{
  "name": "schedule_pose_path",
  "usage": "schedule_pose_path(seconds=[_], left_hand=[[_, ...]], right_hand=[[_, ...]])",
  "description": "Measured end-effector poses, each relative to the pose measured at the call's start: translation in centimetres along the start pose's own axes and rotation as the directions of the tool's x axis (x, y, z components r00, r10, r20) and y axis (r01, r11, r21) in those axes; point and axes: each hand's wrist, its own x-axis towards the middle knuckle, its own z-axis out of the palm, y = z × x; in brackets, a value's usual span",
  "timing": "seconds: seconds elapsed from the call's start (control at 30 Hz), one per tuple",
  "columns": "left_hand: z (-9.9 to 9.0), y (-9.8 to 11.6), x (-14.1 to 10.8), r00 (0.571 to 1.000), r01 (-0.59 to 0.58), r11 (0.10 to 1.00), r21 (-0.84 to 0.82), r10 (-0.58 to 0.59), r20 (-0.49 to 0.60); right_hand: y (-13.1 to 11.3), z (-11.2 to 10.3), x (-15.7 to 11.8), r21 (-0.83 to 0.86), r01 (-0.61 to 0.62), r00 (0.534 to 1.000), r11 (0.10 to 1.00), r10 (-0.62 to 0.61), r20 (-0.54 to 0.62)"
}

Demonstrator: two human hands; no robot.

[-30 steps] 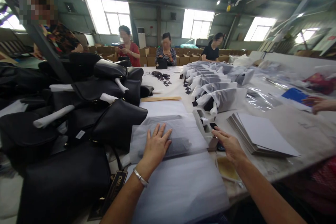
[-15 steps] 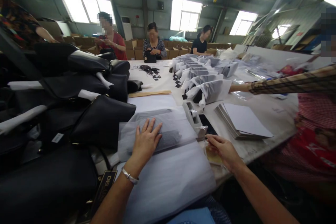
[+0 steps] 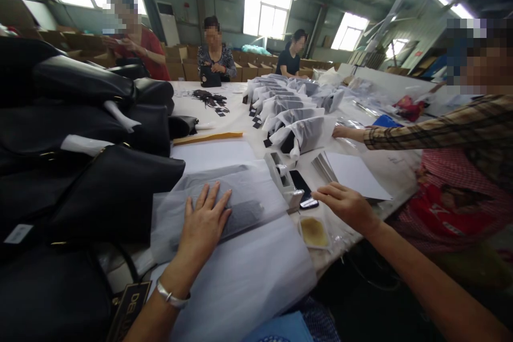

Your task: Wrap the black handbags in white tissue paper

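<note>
My left hand (image 3: 206, 214) lies flat, fingers spread, on a sheet of translucent white paper (image 3: 244, 176). A dark flat item (image 3: 244, 212) shows through under it; its kind is hard to make out. My right hand (image 3: 347, 206) is raised at the right with its fingertips pinched together; anything between them is too small to make out. Just left of those fingertips are a grey tape dispenser (image 3: 280, 176) and a black phone (image 3: 300, 184). Below them sits a small clear dish with a yellowish sponge (image 3: 315, 231). More translucent paper (image 3: 256, 272) lies nearest me.
Black handbags (image 3: 116, 192) are piled at my left. Wrapped bags (image 3: 300, 128) stand in rows ahead, near a stack of white boards (image 3: 355, 173). At the right a co-worker's plaid sleeve (image 3: 420, 128) reaches over the table. Several people work across it.
My right hand has moved up and away from the sponge dish, leaving it uncovered. My left hand stays on the paper. The view has turned right; the co-worker's hand has left the wrapped bags.
</note>
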Motion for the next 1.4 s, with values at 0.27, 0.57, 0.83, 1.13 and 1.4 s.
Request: schedule_pose_path(seconds=[0.27,0.57,0.83,1.13,1.4], left_hand=[[0.0,0.2,0.0,1.000,0.025,1.000,-0.017,-0.025,0.002],[0.5,0.1,-0.1,0.999,0.042,0.998,-0.056,-0.044,-0.030],[1.0,0.1,-0.1,0.998,0.041,0.996,-0.074,-0.045,-0.046],[0.5,0.1,-0.1,0.998,0.038,0.997,-0.072,-0.041,-0.050],[0.1,0.2,0.0,0.999,0.021,0.997,-0.071,-0.024,-0.038]], right_hand=[[-5.0,0.0,11.9,0.225,0.333,0.920,0.916,-0.368,0.137],[-7.0,6.0,24.7,0.271,0.513,0.734,0.815,-0.580,0.355],[-6.9,6.3,26.4,-0.093,0.492,0.819,0.866,-0.423,0.388],[-0.5,5.5,21.1,-0.042,-0.177,0.979,0.983,0.181,0.097],[0.5,4.8,6.4,0.446,-0.619,0.758,0.646,0.639,0.127]])
